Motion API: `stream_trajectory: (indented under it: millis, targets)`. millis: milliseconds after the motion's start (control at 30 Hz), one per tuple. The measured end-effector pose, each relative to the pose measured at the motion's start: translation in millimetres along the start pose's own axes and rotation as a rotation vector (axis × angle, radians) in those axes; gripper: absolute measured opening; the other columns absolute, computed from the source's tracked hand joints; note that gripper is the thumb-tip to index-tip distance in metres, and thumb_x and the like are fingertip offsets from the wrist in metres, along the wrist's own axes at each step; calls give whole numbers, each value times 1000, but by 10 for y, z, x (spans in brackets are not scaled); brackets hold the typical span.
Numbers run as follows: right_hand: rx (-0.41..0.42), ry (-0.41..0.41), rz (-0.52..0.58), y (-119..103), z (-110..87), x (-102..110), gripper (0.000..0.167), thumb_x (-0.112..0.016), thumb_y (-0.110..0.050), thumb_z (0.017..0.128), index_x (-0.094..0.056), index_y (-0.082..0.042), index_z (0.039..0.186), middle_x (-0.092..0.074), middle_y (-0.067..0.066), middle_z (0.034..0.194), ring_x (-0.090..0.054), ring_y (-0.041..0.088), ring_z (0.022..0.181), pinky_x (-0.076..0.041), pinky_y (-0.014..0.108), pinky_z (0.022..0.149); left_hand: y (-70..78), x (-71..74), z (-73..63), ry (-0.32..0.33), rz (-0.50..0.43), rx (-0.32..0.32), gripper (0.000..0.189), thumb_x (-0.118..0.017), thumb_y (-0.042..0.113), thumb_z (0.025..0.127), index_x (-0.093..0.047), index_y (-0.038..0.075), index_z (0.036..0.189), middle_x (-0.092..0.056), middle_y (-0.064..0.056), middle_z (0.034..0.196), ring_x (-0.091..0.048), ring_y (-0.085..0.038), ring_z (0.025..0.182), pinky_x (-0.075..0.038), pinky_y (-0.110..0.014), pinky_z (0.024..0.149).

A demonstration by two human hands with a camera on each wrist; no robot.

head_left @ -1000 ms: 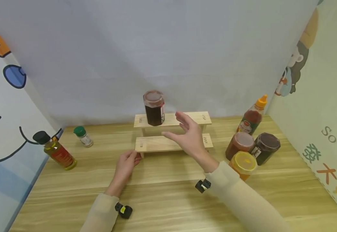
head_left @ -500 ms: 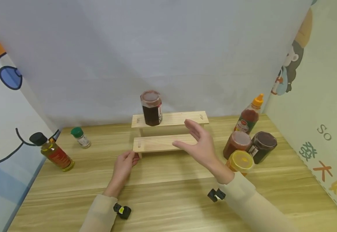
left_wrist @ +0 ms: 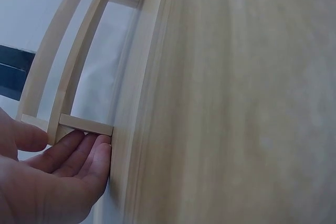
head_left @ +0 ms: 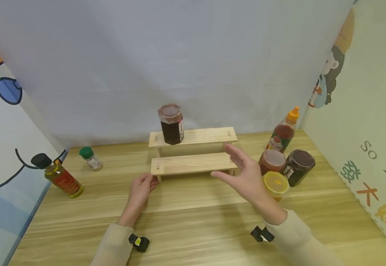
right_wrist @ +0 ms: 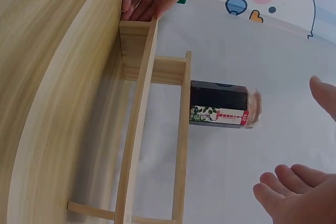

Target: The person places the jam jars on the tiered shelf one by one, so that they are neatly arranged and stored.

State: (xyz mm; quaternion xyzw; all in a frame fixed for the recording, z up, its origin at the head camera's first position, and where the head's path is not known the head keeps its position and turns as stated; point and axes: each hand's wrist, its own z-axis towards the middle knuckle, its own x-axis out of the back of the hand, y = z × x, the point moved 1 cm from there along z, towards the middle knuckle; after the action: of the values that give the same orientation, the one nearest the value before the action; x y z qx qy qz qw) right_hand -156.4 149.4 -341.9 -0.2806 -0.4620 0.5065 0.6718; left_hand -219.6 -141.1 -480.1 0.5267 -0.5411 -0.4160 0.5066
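Note:
A two-step wooden rack (head_left: 193,164) stands against the back wall, with a jar of dark jam (head_left: 171,127) upright on the left part of its upper step. My left hand (head_left: 140,190) holds the rack's lower left end. In the left wrist view, that hand's thumb (left_wrist: 32,137) lies at the step's edge while its fingers (left_wrist: 79,153) curl against the end leg. Off the rack's right front, my right hand (head_left: 246,181) hovers with thumb and fingers spread, holding nothing. The right wrist view shows the jar's label facing right.
At right stand a red sauce bottle (head_left: 283,133), a reddish-brown jar (head_left: 272,161), a dark jar (head_left: 298,166) and a yellow-lidded jar (head_left: 276,183), close together. An oil bottle (head_left: 63,179) and a green-capped spice jar (head_left: 91,159) stand at left. Walls enclose the table's back and sides.
My right hand has drawn away from the jam jar, moving right and toward me, fingers still spread. The left hand stays at the rack's end. The head view has shifted slightly.

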Motion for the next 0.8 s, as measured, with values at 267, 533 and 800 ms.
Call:
stream_trajectory:
  millis: [267,533,800]
  targets:
    - [35,47,-28,5,-84,128,71,-83,6,68,-49,10,131,-52,21,132,-47,32,124,-37,37,104,-3,27,-7,15,-7,-1,40,-38,14,104,-50,-18,124,-56,-32,117,-56,-37,108,-49,-35,93]
    - [66,104,-137,50,-222,333,73,-85,5,65,-51,10,129,-54,20,130,-48,34,122,-39,34,103,18,29,-26,10,3,-3,39,-39,14,104,-50,-18,124,-56,-31,118,-56,-36,109,-49,-35,93]
    - [60,157,-254,121,-370,563,75,-87,4,63,-52,7,129,-57,18,127,-54,23,116,-39,24,102,21,22,-20,-2,5,-7,39,-38,14,104,-51,-18,124,-56,-30,119,-56,-37,109,-49,-35,93]
